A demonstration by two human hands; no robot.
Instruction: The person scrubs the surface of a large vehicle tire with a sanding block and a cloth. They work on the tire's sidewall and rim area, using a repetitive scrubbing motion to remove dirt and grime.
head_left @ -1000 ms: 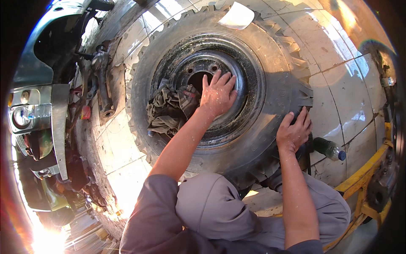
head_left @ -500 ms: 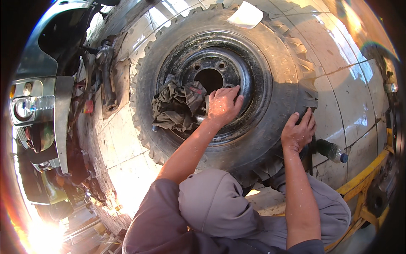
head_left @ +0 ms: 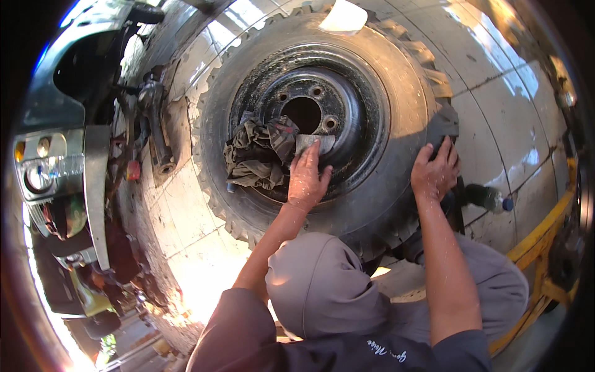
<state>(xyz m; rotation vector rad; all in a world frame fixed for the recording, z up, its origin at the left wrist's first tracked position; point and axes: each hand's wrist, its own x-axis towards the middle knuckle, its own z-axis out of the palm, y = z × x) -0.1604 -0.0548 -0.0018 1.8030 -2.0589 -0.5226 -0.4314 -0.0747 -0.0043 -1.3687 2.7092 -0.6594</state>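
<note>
Along the left edge, a headlight unit (head_left: pixel 52 162) sits among dark parts too shadowed to make out, with a metal shaft (head_left: pixel 155 121) to its right. Further right, a large tyre (head_left: pixel 406 93) lies on its side around a black wheel rim (head_left: pixel 354 111), partly hidden by a bunched dark cloth (head_left: pixel 254 155), beside which the person's left hand (head_left: pixel 308 178) lays its fingers over a flat grey piece (head_left: pixel 325 146), thumb spread away and palm unseen. The right hand (head_left: pixel 436 170) rests with fingers spread on the tyre's outer edge, left of a capped bottle (head_left: pixel 486 197), its near end obscured, and a yellow frame (head_left: pixel 540 232) cut off by the dark fisheye rim.
</note>
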